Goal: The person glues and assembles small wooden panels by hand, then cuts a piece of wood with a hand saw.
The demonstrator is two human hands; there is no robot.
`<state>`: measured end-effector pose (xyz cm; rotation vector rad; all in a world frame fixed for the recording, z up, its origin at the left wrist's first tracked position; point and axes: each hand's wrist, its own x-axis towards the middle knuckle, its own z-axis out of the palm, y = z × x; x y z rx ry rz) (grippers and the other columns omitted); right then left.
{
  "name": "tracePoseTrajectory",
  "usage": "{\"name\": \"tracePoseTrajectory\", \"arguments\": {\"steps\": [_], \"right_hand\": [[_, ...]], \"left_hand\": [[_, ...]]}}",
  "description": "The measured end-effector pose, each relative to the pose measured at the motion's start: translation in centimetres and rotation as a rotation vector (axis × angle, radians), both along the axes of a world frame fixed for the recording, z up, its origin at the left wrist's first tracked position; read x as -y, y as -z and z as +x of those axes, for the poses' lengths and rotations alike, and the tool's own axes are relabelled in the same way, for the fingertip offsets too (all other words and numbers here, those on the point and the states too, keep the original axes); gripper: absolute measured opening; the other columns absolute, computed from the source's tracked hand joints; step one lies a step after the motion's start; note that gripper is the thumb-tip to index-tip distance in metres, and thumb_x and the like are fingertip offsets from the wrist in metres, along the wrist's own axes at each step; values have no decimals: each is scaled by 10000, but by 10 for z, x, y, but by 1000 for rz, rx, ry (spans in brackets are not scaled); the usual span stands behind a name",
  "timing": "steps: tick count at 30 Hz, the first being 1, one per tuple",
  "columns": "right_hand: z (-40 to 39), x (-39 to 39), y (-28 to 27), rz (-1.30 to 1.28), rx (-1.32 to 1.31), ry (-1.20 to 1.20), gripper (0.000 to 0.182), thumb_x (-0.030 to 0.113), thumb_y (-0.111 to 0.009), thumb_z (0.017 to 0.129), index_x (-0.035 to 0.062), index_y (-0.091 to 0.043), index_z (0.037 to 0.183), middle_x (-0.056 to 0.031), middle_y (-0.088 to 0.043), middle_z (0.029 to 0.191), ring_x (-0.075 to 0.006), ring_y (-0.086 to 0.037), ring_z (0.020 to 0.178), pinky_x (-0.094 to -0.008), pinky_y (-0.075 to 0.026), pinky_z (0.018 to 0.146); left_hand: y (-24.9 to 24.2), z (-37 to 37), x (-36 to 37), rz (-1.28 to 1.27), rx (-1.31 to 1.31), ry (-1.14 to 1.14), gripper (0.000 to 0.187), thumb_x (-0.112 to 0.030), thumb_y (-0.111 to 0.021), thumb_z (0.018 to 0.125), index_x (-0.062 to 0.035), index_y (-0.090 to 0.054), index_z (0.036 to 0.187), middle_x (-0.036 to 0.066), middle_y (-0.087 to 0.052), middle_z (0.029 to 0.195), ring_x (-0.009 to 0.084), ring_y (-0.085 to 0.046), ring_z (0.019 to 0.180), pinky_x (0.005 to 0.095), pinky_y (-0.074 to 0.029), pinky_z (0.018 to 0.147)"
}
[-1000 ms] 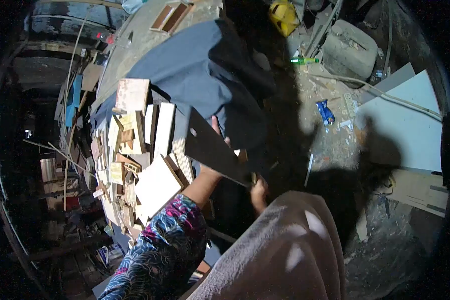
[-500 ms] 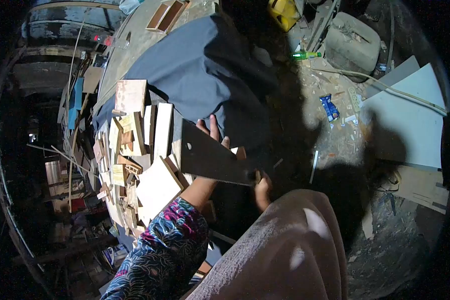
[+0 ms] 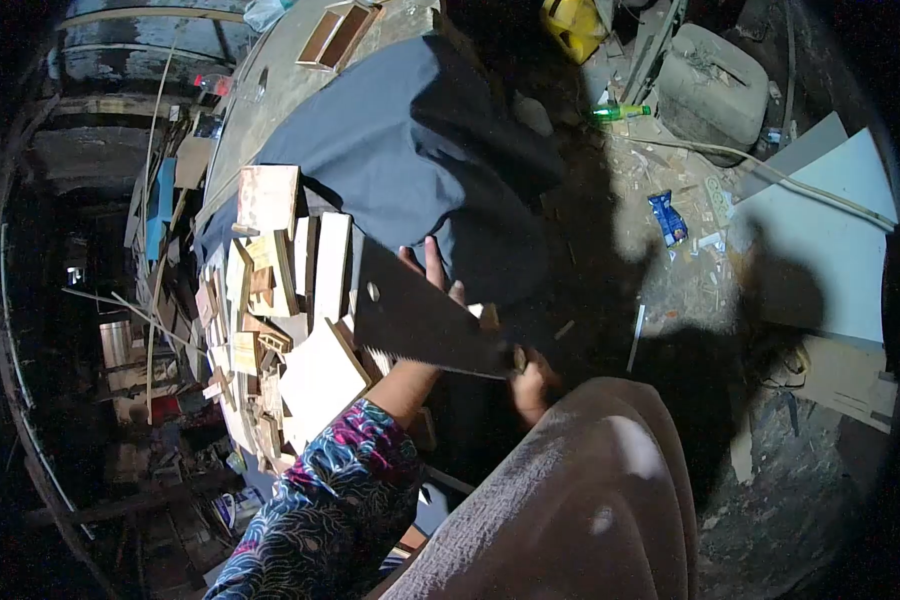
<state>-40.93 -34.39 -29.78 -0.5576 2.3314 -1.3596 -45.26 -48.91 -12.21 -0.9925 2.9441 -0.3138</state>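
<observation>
A handsaw (image 3: pixel 415 310) with a dark, broad blade crosses the middle of the view, its toothed edge facing down. My right hand (image 3: pixel 532 385) is closed around the saw's handle, at the blade's right end. Behind the blade, my left hand (image 3: pixel 432 265) shows only its fingers, stretched out and apart against the dark cloth (image 3: pixel 370 130); the blade hides its palm. The left wrist comes out below the toothed edge. Beside the left fingertips a small wood end (image 3: pixel 488 316) peeks out past the blade. A pale board (image 3: pixel 320 385) lies left of the saw.
Several wood offcuts (image 3: pixel 270 270) are heaped at the left on the cloth-covered surface. A wooden box frame (image 3: pixel 338 35) sits at the top. On the floor to the right are a grey jerrycan (image 3: pixel 710 90), a green bottle (image 3: pixel 620 113), a blue wrapper (image 3: pixel 667 218) and a pale sheet (image 3: pixel 820 240).
The saw has shifted slightly left and down along its stroke, with my right hand still on its handle. My left fingers keep their place. The whole view has drifted a little.
</observation>
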Motion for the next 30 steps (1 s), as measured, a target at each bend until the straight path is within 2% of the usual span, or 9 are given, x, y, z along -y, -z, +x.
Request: {"name": "tracePoseTrajectory", "arguments": {"steps": [8,9,14,15,18,22,23,26,30], "right_hand": [[-13,-5,-18,266,-79,-49,163,137,-559,734,18,-550,845,-176,-541,761,-317,-517,717,-388,-400,626],[-23,0,-33,-67,14,-74,203,96,-562,705,16,-543,891,-177,-546,806,-336,-516,755,-402,-399,645],[-27,4,-22,-97,268,45,188,159,-558,708,26,-567,842,-177,-548,734,-357,-510,688,-419,-402,637],[-24,0,-19,-97,-38,26,223,141,-558,700,36,-556,897,-166,-550,736,-345,-518,687,-412,-415,617],[-28,19,-39,-187,-110,29,159,138,-543,730,47,-572,856,-150,-553,696,-327,-526,648,-404,-423,597],[-12,4,6,-23,243,9,319,151,-624,614,46,-541,904,-171,-542,806,-341,-509,760,-418,-410,687],[21,-1,83,-74,-3,171,283,110,-603,570,-5,-545,822,-190,-548,765,-361,-522,722,-418,-410,672],[-18,5,-24,-50,-13,-30,233,208,-597,707,37,-558,860,-183,-547,828,-355,-508,779,-417,-412,679],[-2,1,17,-71,89,113,297,208,-665,582,32,-548,791,-204,-535,789,-383,-495,773,-433,-402,685]], "left_hand": [[-14,-11,-9,79,-92,-56,602,-220,-445,801,-107,-174,1326,329,-128,1291,498,-92,1202,560,-141,949],[-14,-12,-11,108,-106,-88,597,-204,-444,801,-95,-178,1324,334,-127,1290,506,-86,1199,555,-143,952],[-18,-11,-4,105,-88,-46,597,-188,-451,796,-95,-186,1322,342,-125,1285,509,-77,1199,553,-157,947],[-17,-12,-5,107,-96,-48,600,-191,-454,794,-96,-186,1322,345,-127,1282,514,-76,1196,556,-162,943],[-9,-7,-6,92,-104,-62,601,-201,-457,796,-98,-187,1323,343,-131,1283,515,-69,1197,565,-161,939],[-18,-8,-6,155,-68,-71,600,-216,-460,800,-99,-188,1322,340,-116,1291,517,-50,1199,565,-150,944],[-19,-9,-8,146,-65,-84,604,-220,-461,798,-99,-187,1322,339,-119,1291,516,-56,1199,566,-151,943],[-14,-10,-7,141,-76,-83,616,-222,-469,791,-101,-184,1323,338,-127,1288,511,-70,1199,565,-154,942],[-12,-6,-3,104,-98,-24,629,-212,-483,779,-101,-187,1323,337,-143,1281,503,-89,1198,560,-157,942]]}}
